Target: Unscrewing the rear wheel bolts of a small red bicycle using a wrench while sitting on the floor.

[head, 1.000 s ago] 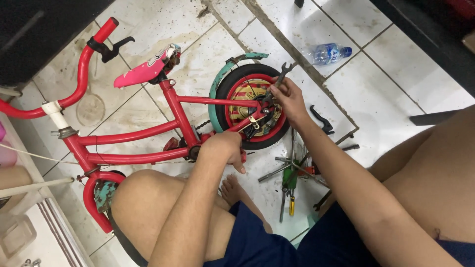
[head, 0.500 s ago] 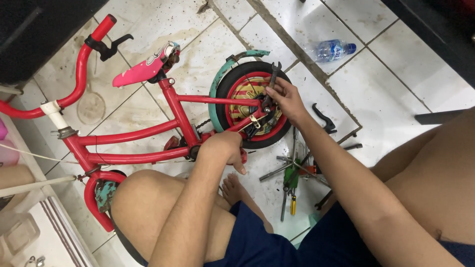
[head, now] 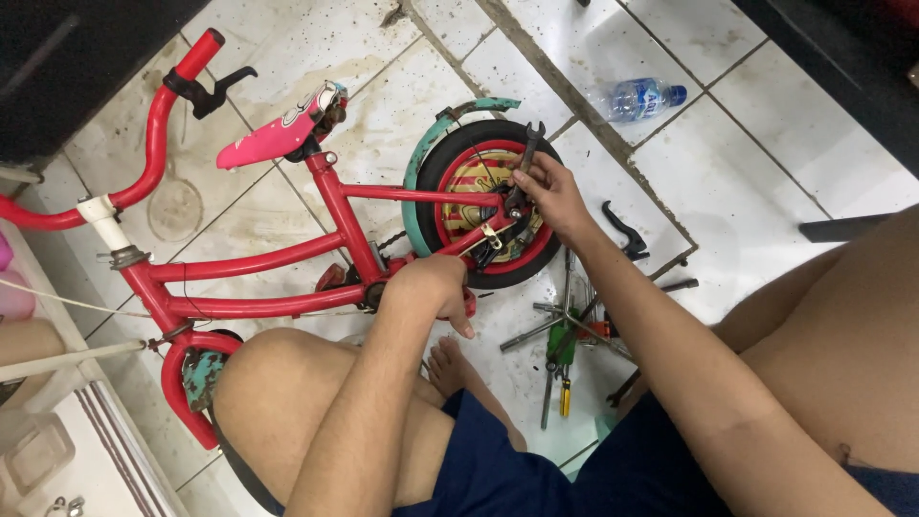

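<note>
A red bicycle (head: 287,258) lies on its side on a tiled floor (head: 766,172). Its handlebar (head: 153,134) and pink saddle (head: 273,134) sit well to the left of both hands.

The left hand (head: 433,287) rests on the frame near the crank. Its fingers (head: 459,311) curl downward around something red beneath the palm; the grasped part is hidden, so it may be a pedal or the frame tube itself.

Just right of these fingers is the rear wheel (head: 488,201), with a black tyre, red rim and teal fender (head: 431,153).

The right hand (head: 550,196) sits over the wheel hub. Its fingers (head: 526,177) are closed around a wrench (head: 525,158), whose open end projects above the fingertips toward the tyre edge.

Below and right of the right wrist, a pile of tools (head: 570,335) lies on the floor. A black lever (head: 622,230) lies just right of the forearm. A plastic bottle (head: 637,96) lies well above and right of the fingers.
</note>
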